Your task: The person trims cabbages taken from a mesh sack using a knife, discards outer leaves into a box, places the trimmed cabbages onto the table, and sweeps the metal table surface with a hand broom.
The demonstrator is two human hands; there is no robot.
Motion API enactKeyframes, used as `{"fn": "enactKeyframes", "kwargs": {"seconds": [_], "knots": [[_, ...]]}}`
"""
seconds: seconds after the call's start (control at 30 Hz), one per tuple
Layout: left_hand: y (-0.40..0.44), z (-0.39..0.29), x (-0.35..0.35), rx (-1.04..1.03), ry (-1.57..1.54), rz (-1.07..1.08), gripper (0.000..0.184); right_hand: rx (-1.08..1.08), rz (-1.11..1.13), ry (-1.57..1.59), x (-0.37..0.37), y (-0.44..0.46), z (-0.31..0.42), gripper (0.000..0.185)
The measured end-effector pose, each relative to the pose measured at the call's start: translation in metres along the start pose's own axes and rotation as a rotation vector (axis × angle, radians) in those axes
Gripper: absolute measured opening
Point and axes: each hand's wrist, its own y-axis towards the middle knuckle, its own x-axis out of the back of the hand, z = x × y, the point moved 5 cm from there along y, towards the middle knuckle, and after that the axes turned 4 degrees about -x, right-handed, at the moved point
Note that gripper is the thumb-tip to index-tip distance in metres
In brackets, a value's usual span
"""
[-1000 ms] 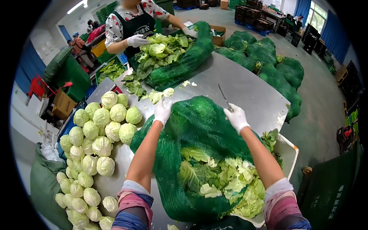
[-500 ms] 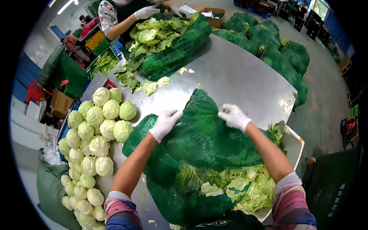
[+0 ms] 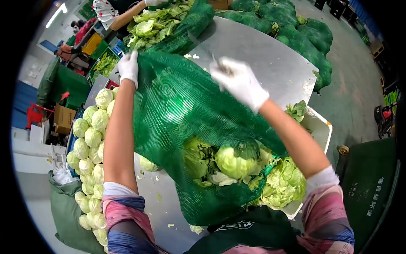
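My left hand, in a white glove, is closed on the upper left corner of a green mesh bag and holds it up, spread over the metal table. My right hand, also gloved, is curled and smeared by motion above the bag's right side. Something dark and thin shows at its fingers, too blurred to name. At the bag's open near side lies a round pale-green cabbage among loose leaves. More cabbage leaves fill a white bin to the right, beneath the bag's edge.
Trimmed cabbages are piled along the left of the metal table. Across it, a co-worker's gloved hand is near a leaf-filled mesh bag. Full green sacks stand beyond. The white bin is at my right.
My left hand has moved up and left, pulling the bag's corner with it. My right hand has moved up and left. The cabbage in the bag's opening has come into view. The camera view has shifted.
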Motion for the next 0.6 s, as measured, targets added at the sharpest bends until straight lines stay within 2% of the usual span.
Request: {"fn": "enactKeyframes", "kwargs": {"seconds": [0.07, 0.13, 0.17, 0.2, 0.23, 0.27, 0.3, 0.33, 0.37, 0.4, 0.47, 0.5, 0.53, 0.6], "knots": [[-0.042, 0.005, 0.001, -0.004, 0.207, -0.012, 0.028, -0.276, 0.164, 0.000, 0.002, -0.067, -0.018, 0.023], [-0.120, -0.081, 0.027, -0.499, 0.317, -0.161, 0.027, -0.369, -0.001, -0.103, 0.023, -0.136, -0.057, 0.024], [-0.161, -0.110, 0.033, -0.585, 0.151, -0.078, 0.021, -0.461, -0.076, -0.110, 0.034, -0.172, -0.077, 0.026], [-0.204, -0.117, 0.030, -0.419, -0.131, 0.170, 0.017, -0.551, -0.148, -0.124, 0.040, -0.203, -0.094, 0.029], [-0.252, -0.118, 0.023, -0.270, -0.243, 0.414, 0.017, -0.604, -0.182, -0.023, 0.035, -0.231, -0.106, 0.032], [-0.305, -0.127, 0.017, 0.029, -0.330, 0.749, 0.018, -0.656, -0.217, 0.080, 0.028, -0.258, -0.118, 0.035], [-0.345, -0.133, 0.014, -0.042, -0.305, 0.901, 0.022, -0.596, -0.224, 0.004, 0.018, -0.278, -0.127, 0.040], [-0.388, -0.125, 0.007, 0.204, -0.371, 0.971, 0.027, -0.594, -0.194, 0.011, 0.006, -0.291, -0.130, 0.040], [-0.421, -0.115, 0.000, 0.311, -0.381, 1.001, 0.032, -0.593, -0.209, -0.002, -0.003, -0.301, -0.131, 0.039], [-0.442, -0.115, 0.001, 0.327, -0.393, 0.942, 0.039, -0.595, -0.224, -0.012, -0.011, -0.311, -0.133, 0.038], [-0.472, -0.120, 0.010, 0.344, -0.407, 0.745, 0.041, -0.594, -0.195, -0.070, -0.017, -0.326, -0.146, 0.036], [-0.484, -0.127, 0.015, 0.363, -0.400, 0.719, 0.039, -0.578, -0.201, -0.119, -0.021, -0.333, -0.150, 0.035], [-0.502, -0.124, 0.016, 0.403, -0.437, 0.703, 0.043, -0.633, -0.182, -0.133, -0.025, -0.345, -0.155, 0.036], [-0.541, -0.117, 0.017, 0.453, -0.411, 0.821, 0.048, -0.741, -0.325, 0.114, -0.027, -0.372, -0.172, 0.040]]}}
